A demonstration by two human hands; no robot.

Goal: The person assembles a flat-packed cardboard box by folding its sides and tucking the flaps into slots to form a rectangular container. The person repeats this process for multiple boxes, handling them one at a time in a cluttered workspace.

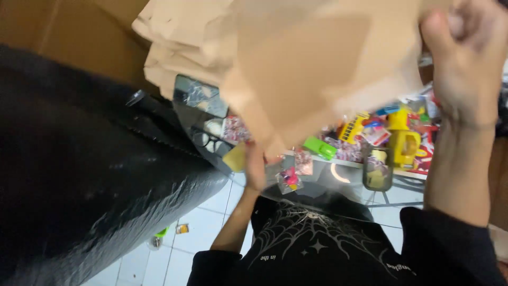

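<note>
Up close in the head view, your right hand (465, 58) clenches the upper corner of the tan cardboard sheets (296, 69); your left hand (255, 167) pinches their lower edge; below them lies a glass table (338, 177) crowded with colourful toys (394, 135); at left, a black plastic bag (79, 169).

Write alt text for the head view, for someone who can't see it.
Two bare hands hold up a stack of brown paper bags: the right hand clenches the upper edge, the left hand the lower. Behind are colourful packaged toys on a glass table.
</note>
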